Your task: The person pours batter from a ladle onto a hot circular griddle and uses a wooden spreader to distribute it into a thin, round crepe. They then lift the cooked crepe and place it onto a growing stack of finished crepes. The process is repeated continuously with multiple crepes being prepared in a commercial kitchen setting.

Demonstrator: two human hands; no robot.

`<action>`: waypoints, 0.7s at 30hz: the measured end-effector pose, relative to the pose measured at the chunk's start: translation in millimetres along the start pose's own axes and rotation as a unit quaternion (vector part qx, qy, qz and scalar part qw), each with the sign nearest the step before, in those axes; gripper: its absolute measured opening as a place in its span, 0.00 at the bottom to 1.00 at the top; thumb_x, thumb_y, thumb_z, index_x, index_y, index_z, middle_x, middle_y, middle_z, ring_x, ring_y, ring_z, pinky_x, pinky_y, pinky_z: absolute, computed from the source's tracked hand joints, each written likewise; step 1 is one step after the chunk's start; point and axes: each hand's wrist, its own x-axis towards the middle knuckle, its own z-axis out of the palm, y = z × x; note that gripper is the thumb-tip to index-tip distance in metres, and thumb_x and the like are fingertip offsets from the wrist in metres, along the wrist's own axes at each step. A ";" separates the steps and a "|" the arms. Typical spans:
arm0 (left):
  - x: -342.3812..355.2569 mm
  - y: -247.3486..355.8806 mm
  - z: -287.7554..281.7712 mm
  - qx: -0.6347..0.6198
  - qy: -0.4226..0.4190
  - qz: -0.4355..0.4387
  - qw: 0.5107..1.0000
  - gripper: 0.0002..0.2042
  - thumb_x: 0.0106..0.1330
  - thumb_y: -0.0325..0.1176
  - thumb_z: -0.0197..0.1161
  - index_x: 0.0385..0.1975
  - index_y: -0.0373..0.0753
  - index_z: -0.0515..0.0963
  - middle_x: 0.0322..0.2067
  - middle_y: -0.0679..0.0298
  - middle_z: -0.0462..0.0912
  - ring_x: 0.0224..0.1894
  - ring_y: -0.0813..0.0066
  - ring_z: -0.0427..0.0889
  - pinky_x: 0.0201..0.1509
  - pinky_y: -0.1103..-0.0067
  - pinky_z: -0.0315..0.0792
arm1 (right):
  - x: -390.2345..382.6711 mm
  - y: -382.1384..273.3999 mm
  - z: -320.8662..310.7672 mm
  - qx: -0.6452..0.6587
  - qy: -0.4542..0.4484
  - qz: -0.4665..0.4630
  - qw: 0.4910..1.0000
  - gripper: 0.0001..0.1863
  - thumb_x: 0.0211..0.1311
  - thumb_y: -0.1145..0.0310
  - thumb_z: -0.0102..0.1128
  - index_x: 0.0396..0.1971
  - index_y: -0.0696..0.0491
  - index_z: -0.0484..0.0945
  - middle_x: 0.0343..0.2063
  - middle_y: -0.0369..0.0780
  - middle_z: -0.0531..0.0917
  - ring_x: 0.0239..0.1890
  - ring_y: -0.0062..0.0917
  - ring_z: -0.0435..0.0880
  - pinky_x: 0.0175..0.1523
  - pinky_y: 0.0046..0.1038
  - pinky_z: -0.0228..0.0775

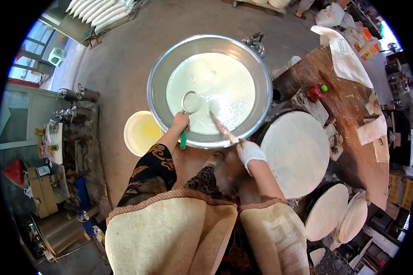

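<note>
Steel basin of white liquid sits before us, our left hand gripping a green-handled ladle and gloved right hand a brown stick over it, presumably for clean reach.

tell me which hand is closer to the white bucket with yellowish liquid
Left. The left hand is just right of the white bucket; the gloved right hand is much farther right, by the metal basin's near rim.
</note>
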 end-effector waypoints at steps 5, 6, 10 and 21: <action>34.3 -29.2 1.7 0.014 -0.040 -0.076 0.996 0.11 0.64 0.32 0.49 0.21 0.32 0.65 0.11 0.60 0.66 0.09 0.70 0.62 0.12 0.73 0.61 | 14.2 0.6 26.3 0.128 -0.027 0.002 0.991 0.22 0.63 0.58 0.45 0.51 0.58 0.72 0.42 0.57 0.77 0.48 0.48 0.75 0.54 0.36 0.65; 36.5 -26.3 11.4 -0.067 -0.084 -0.127 0.986 0.12 0.63 0.31 0.48 0.19 0.33 0.64 0.10 0.62 0.65 0.08 0.71 0.61 0.11 0.74 0.60 | 18.6 3.3 39.1 0.135 -0.028 0.008 0.990 0.23 0.63 0.59 0.46 0.52 0.59 0.71 0.42 0.58 0.77 0.48 0.48 0.76 0.53 0.35 0.66; 18.7 1.3 41.3 -0.098 -0.138 -0.161 0.972 0.11 0.64 0.34 0.50 0.19 0.40 0.64 0.09 0.68 0.61 0.09 0.79 0.59 0.11 0.79 0.57 | -2.6 13.6 76.5 0.263 0.016 -0.007 0.965 0.22 0.63 0.59 0.47 0.51 0.58 0.72 0.43 0.53 0.79 0.48 0.41 0.77 0.54 0.31 0.65; -130.2 302.4 -48.6 -0.189 -0.216 0.216 0.933 0.08 0.70 0.39 0.48 0.39 0.43 0.68 0.14 0.75 0.61 0.10 0.90 0.56 0.08 0.89 0.53 | -83.3 -77.3 -63.7 0.585 0.080 -0.131 0.797 0.17 0.66 0.57 0.46 0.39 0.57 0.74 0.17 0.41 0.76 0.14 0.23 0.72 0.19 0.25 0.63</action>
